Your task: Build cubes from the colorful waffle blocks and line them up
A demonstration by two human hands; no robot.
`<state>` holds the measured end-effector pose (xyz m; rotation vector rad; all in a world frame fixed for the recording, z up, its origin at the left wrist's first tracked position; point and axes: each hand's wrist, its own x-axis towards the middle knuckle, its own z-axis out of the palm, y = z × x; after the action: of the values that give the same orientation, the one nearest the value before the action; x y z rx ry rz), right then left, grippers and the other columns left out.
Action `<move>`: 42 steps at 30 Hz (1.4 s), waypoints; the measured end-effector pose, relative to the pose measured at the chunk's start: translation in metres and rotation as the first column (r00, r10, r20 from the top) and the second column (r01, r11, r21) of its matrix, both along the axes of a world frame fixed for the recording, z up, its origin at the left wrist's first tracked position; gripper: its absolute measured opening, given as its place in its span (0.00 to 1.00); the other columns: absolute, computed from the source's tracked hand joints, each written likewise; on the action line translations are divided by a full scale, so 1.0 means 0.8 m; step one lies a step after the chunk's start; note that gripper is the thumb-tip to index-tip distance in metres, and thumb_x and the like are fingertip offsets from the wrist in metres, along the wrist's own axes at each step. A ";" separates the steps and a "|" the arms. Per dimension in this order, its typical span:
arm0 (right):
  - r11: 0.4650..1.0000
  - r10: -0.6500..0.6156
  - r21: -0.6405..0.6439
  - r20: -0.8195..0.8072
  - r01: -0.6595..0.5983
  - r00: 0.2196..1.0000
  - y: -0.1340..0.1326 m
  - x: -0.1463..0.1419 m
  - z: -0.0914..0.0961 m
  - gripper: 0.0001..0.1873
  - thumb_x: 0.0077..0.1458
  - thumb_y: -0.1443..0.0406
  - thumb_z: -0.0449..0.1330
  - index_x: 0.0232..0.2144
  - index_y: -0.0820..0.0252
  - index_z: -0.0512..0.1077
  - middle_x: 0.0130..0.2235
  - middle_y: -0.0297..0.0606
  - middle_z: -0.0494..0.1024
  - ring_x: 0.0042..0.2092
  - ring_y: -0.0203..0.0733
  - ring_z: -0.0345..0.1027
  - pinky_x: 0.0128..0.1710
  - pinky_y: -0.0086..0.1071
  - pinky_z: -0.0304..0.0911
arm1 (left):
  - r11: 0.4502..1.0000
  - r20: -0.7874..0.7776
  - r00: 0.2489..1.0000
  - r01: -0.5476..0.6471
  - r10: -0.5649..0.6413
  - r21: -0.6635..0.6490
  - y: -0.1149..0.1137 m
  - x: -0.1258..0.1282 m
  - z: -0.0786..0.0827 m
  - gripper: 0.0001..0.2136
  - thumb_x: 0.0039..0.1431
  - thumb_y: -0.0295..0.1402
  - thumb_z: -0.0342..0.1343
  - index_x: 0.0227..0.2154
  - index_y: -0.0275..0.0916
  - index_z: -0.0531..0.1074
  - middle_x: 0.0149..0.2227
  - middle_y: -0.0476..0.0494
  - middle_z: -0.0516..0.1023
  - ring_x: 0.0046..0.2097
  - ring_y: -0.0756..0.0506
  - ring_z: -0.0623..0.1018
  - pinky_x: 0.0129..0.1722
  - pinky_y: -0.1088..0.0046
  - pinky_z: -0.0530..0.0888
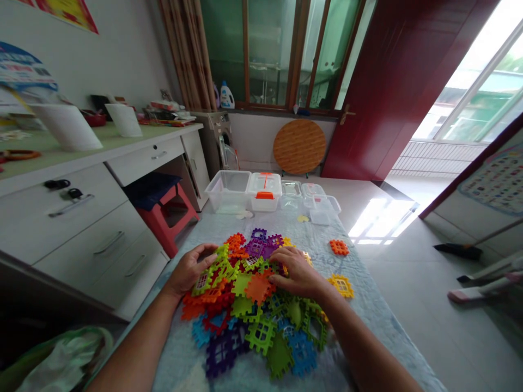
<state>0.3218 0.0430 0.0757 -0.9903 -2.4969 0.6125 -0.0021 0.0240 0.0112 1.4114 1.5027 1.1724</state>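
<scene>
A loose heap of toothed plastic building tiles lies in front of me, some solid and some with window grids. At its left side, my left hand (189, 270) has its thumb over a yellow-green tile (220, 265) and its fingers behind it. My right hand (297, 272) rests on the heap's right side, fingers bent and apart from the thumb. Its thumb touches an orange tile (258, 287); its fingertips are by the purple tiles (261, 248). Nearer me lie a dark purple tile (220, 353), a green tile (260, 334) and a blue tile (302, 353).
The tiles lie on a table with a light blue cloth (171, 348). An orange tile (339, 247) and a yellow tile (341, 285) lie apart at right. Along the far edge stand a clear bin (229, 190), an orange-latched box (265, 191) and smaller clear containers (291, 195). A stool (163, 207) is at left.
</scene>
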 end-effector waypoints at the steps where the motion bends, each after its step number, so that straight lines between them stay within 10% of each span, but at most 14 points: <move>1: 1.000 -0.017 0.012 0.012 0.017 1.000 -0.001 0.000 0.000 0.09 0.53 0.61 0.62 0.38 0.56 0.73 0.41 0.38 0.76 0.46 0.45 0.65 0.49 0.42 0.58 | 1.000 0.004 1.000 0.003 -0.003 -0.001 0.000 0.000 0.000 0.25 0.47 0.51 0.62 0.42 0.36 0.75 0.44 0.38 0.80 0.46 0.38 0.78 0.48 0.61 0.73; 5: 0.993 -0.103 0.068 0.021 0.101 0.994 0.004 -0.002 0.001 0.04 0.52 0.68 0.60 0.26 0.58 0.70 0.33 0.35 0.73 0.39 0.40 0.64 0.44 0.37 0.58 | 1.000 0.006 1.000 -0.001 0.001 -0.014 0.000 0.000 0.002 0.26 0.46 0.51 0.63 0.42 0.36 0.76 0.43 0.38 0.81 0.47 0.37 0.78 0.48 0.61 0.73; 12: 0.994 -0.073 0.092 0.086 0.065 0.994 0.037 -0.052 0.002 0.16 0.51 0.62 0.62 0.43 0.58 0.72 0.43 0.41 0.76 0.46 0.44 0.65 0.48 0.39 0.57 | 1.000 0.011 1.000 -0.025 0.024 0.014 -0.001 0.004 0.006 0.26 0.43 0.51 0.64 0.40 0.36 0.76 0.41 0.39 0.81 0.46 0.37 0.78 0.48 0.61 0.73; 17: 0.998 -0.044 0.042 0.187 0.037 0.981 0.044 -0.066 0.003 0.06 0.50 0.68 0.59 0.32 0.60 0.74 0.34 0.39 0.78 0.35 0.39 0.66 0.38 0.33 0.59 | 0.999 0.009 0.999 -0.033 0.033 0.012 -0.001 0.003 0.006 0.26 0.43 0.51 0.64 0.40 0.36 0.76 0.41 0.39 0.81 0.46 0.37 0.78 0.48 0.61 0.73; 22: 0.997 -0.062 -0.044 -0.031 0.061 0.998 0.042 -0.033 0.007 0.09 0.48 0.73 0.54 0.27 0.59 0.74 0.30 0.34 0.76 0.33 0.35 0.66 0.35 0.29 0.58 | 0.999 -0.007 1.000 -0.028 0.028 0.016 -0.001 0.002 0.004 0.26 0.43 0.51 0.64 0.40 0.36 0.76 0.41 0.39 0.81 0.46 0.38 0.78 0.48 0.61 0.73; 31: 0.844 -0.499 -0.345 -0.221 0.411 0.838 0.056 0.065 -0.019 0.18 0.49 0.67 0.53 0.44 0.60 0.70 0.21 0.27 0.68 0.23 0.34 0.61 0.26 0.28 0.57 | 0.999 -0.019 0.999 -0.039 0.039 -0.013 -0.001 0.004 0.008 0.26 0.43 0.52 0.64 0.40 0.37 0.76 0.41 0.40 0.81 0.46 0.38 0.78 0.47 0.62 0.74; 37: 0.856 -0.517 -0.002 0.010 0.517 0.856 0.045 0.059 -0.025 0.13 0.50 0.67 0.57 0.39 0.60 0.75 0.41 0.43 0.77 0.44 0.46 0.69 0.46 0.40 0.60 | 0.999 -0.017 1.000 -0.023 0.022 -0.026 0.000 0.003 0.005 0.27 0.45 0.52 0.62 0.42 0.36 0.75 0.43 0.39 0.80 0.47 0.37 0.78 0.49 0.61 0.73; 42: 0.978 -0.210 0.005 -0.003 0.210 0.978 0.028 0.023 -0.007 0.18 0.53 0.62 0.61 0.47 0.54 0.74 0.51 0.40 0.75 0.54 0.49 0.62 0.55 0.45 0.55 | 0.994 -0.249 0.966 -0.044 0.066 0.095 0.012 0.011 0.022 0.24 0.49 0.52 0.58 0.41 0.38 0.75 0.49 0.39 0.76 0.54 0.37 0.73 0.58 0.59 0.66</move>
<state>0.3400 0.0651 0.0700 -1.2308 -2.3489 0.5396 0.0070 0.0339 0.0285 1.6383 1.6910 1.1387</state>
